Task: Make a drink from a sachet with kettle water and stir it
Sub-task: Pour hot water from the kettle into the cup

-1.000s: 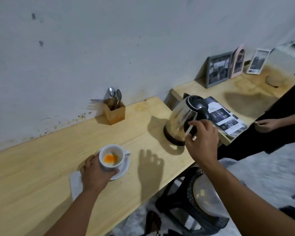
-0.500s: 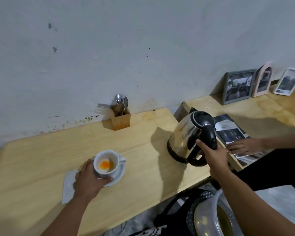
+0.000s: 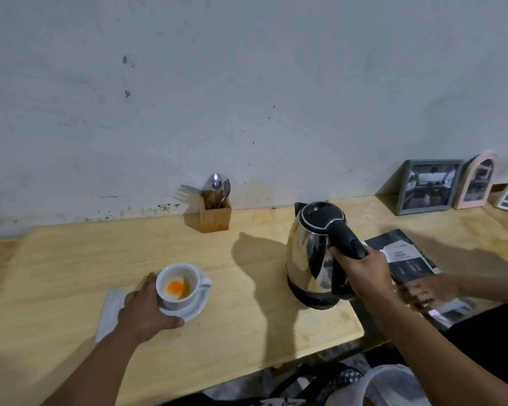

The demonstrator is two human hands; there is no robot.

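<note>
A white cup [image 3: 170, 300] holding orange powder stands on a white saucer [image 3: 200, 307] at the table's left middle. My left hand [image 3: 143, 310] wraps around the cup's left side. A steel kettle [image 3: 308, 256] with a black lid stands on its black base at the table's right end. My right hand [image 3: 361, 272] is closed around the kettle's black handle. A wooden holder [image 3: 216, 215] with spoons and a fork stands against the wall behind.
A white napkin [image 3: 109, 309] lies under my left hand, left of the saucer. On the lower table to the right another person's hand [image 3: 431, 291] rests on a magazine [image 3: 405, 256]. Picture frames [image 3: 428, 187] lean on the wall. A stool stands below the table edge.
My right hand reached the kettle and closed around its handle. The other person's hand moved onto the magazine. My left hand stayed on the cup.
</note>
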